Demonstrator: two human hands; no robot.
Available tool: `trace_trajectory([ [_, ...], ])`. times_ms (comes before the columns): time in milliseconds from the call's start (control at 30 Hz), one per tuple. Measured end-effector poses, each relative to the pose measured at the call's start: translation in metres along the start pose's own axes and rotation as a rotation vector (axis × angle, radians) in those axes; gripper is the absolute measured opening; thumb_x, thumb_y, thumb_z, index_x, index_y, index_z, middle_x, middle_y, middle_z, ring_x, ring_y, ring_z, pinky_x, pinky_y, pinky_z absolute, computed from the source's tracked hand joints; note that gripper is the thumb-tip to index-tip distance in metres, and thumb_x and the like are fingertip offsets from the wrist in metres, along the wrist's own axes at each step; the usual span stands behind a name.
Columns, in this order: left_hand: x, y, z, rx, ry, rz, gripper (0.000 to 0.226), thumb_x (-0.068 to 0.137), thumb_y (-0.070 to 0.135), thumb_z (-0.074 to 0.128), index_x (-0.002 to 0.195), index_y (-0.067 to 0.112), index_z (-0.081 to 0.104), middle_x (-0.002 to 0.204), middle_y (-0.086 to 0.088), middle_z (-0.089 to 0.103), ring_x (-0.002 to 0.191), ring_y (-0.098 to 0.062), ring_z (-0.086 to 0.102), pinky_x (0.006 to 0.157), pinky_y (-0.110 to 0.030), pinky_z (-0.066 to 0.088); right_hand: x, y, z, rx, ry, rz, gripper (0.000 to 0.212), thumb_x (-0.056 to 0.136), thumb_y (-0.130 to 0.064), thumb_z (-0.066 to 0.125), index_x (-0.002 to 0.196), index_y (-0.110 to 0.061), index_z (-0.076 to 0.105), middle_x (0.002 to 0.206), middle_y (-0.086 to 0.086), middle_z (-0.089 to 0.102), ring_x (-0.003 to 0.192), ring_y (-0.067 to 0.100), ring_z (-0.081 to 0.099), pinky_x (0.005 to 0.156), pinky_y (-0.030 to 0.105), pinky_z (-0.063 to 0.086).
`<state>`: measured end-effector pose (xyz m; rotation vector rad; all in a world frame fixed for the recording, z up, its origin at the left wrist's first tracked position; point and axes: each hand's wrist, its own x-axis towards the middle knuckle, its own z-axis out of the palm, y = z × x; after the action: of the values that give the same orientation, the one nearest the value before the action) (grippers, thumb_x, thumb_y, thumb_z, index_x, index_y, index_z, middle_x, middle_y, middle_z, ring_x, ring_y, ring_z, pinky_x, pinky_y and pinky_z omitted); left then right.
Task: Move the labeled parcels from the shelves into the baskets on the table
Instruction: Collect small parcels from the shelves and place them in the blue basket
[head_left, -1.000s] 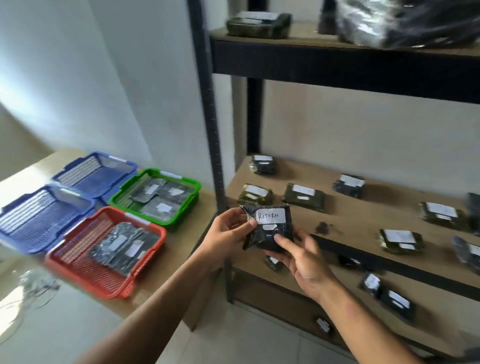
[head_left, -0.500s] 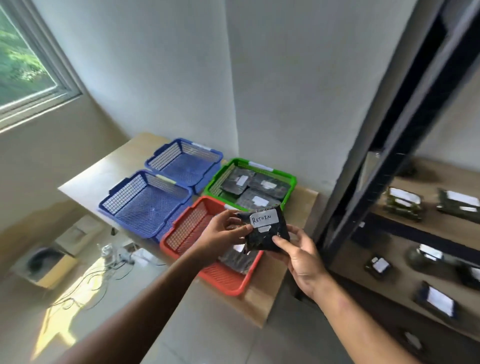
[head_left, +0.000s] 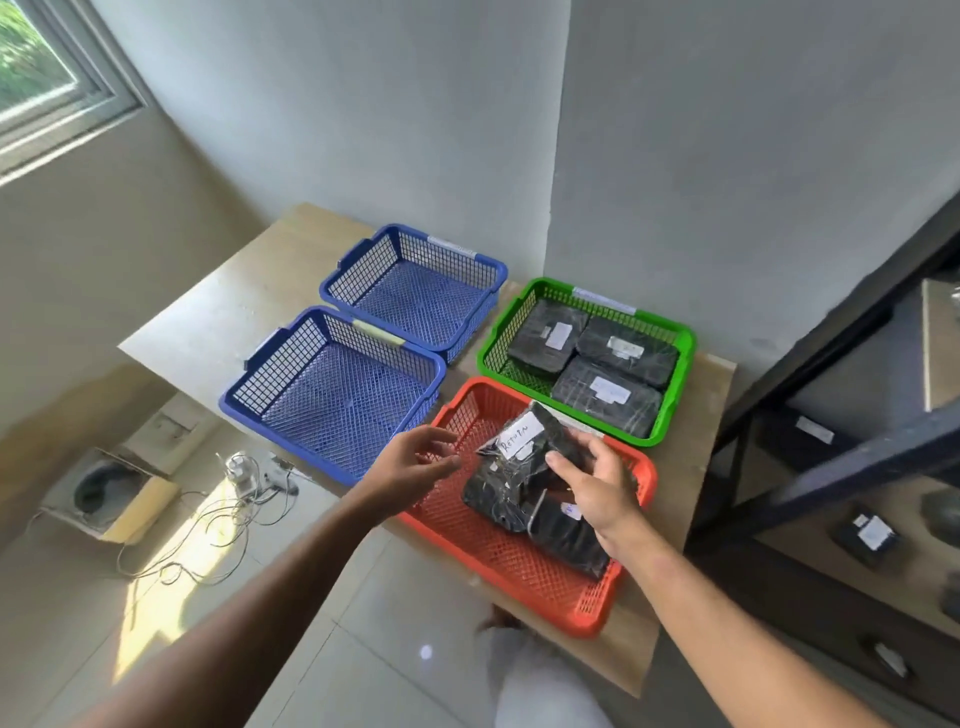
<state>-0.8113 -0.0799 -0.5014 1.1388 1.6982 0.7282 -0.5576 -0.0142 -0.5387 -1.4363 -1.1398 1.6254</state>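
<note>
A black parcel (head_left: 519, 452) with a white label reading RETURN hangs tilted just above the red basket (head_left: 519, 587) on the table. My right hand (head_left: 602, 483) holds it by its right edge, thumb on top. My left hand (head_left: 415, 462) hovers with loosely spread fingers over the basket's left side, a little apart from the parcel. Other black parcels (head_left: 566, 535) lie in the red basket under my right hand. The green basket (head_left: 683, 364) behind it holds three labeled parcels.
Two blue baskets (head_left: 337, 400) (head_left: 415, 296) stand on the left of the wooden table (head_left: 218, 322). The dark metal shelf (head_left: 831, 467) rises at the right with labeled parcels (head_left: 867, 535) on its boards. Cables and a box (head_left: 104, 493) lie on the floor.
The view swung from the shelf to the table. Both hands carried the RETURN parcel over the red basket; my left hand has let go and drawn off to the left.
</note>
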Motion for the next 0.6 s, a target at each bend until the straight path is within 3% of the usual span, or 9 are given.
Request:
trace_trajectory([
  [100, 0.023, -0.017, -0.019, 0.127, 0.021, -0.007, 0.03, 0.088, 0.028, 0.078, 0.116, 0.02, 0.069, 0.101, 0.0, 0.071, 0.085, -0.014, 0.068, 0.076, -0.032, 0.057, 0.02, 0.005, 0.022, -0.079, 0.017, 0.033, 0.032, 0.087, -0.019, 0.077, 0.114, -0.031, 0.065, 0.114, -0.005, 0.07, 0.106, 0.015, 0.068, 0.099, 0.042, 0.054],
  [233, 0.049, -0.03, -0.043, 0.122, 0.009, -0.03, 0.032, 0.084, 0.032, 0.078, 0.113, 0.023, 0.07, 0.099, 0.003, 0.072, 0.084, -0.017, 0.071, 0.073, -0.033, 0.057, 0.044, 0.005, 0.045, -0.127, -0.024, 0.089, 0.045, 0.072, -0.049, 0.077, 0.115, -0.046, 0.064, 0.123, -0.005, 0.068, 0.111, 0.018, 0.067, 0.096, 0.047, 0.056],
  [367, 0.068, -0.042, -0.061, 0.11, -0.067, -0.029, 0.031, 0.088, 0.02, 0.078, 0.116, 0.014, 0.067, 0.097, 0.002, 0.071, 0.069, -0.004, 0.065, 0.066, -0.022, 0.049, 0.051, -0.007, 0.066, -0.127, -0.061, 0.098, 0.028, 0.091, -0.026, 0.071, 0.113, -0.041, 0.063, 0.123, -0.012, 0.064, 0.11, 0.004, 0.062, 0.1, 0.034, 0.05],
  [467, 0.081, -0.049, -0.069, 0.172, -0.151, 0.008, 0.031, 0.087, 0.025, 0.08, 0.115, 0.019, 0.067, 0.1, 0.006, 0.07, 0.069, 0.0, 0.063, 0.062, -0.016, 0.05, 0.049, 0.001, 0.078, -0.128, -0.036, 0.123, 0.031, 0.085, -0.03, 0.071, 0.113, -0.042, 0.065, 0.116, -0.006, 0.072, 0.107, 0.014, 0.069, 0.101, 0.047, 0.053],
  [600, 0.094, -0.059, -0.087, 0.231, -0.163, 0.083, 0.025, 0.087, 0.023, 0.079, 0.111, 0.021, 0.069, 0.098, 0.006, 0.071, 0.07, -0.006, 0.063, 0.064, -0.016, 0.05, 0.036, 0.008, 0.1, -0.056, 0.1, 0.115, 0.034, 0.084, -0.029, 0.072, 0.116, -0.039, 0.067, 0.116, -0.005, 0.073, 0.109, 0.018, 0.069, 0.101, 0.049, 0.052],
])
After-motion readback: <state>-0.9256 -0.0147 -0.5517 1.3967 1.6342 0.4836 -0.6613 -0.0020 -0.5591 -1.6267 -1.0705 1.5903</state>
